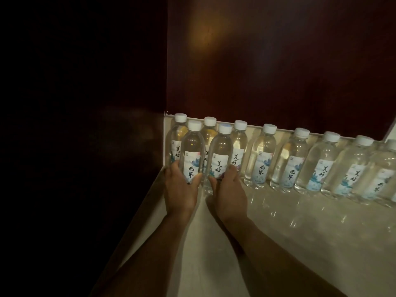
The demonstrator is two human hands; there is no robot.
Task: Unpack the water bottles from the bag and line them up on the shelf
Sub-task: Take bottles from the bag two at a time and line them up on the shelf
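- Clear plastic, white-capped: your left hand (181, 185) grips the left front bottle (192, 151) low on its body, thumb on one side of the label and fingers curled round the other, so the hand is closed on it.
- Your right hand (228, 189) holds the right front bottle (220, 154) the same way, fingers wrapped round the lower part just under the label.
- Both bottles stand upright and just beside each other at the left end of the shelf (278, 232), in front of the back row; whether their bases sit on the surface is hidden behind your hands.
- Both forearms reach forward from the bottom of the view, close to parallel, wrists near each other, backs of the hands facing the camera.
- Behind your two bottles, three more stand upright against the back edge; the corner bottle (176, 136) is at the far left.
- To the right, a single row of bottles (321, 163) runs along the back edge toward the right side of the view, each upright and set near its neighbour, labels facing you.
- Pale and glossy, the shelf surface shows faint reflections of the bottles.
- Dark wood panelling (278, 61) rises behind the row, and the left side of the view is too dark to make out.
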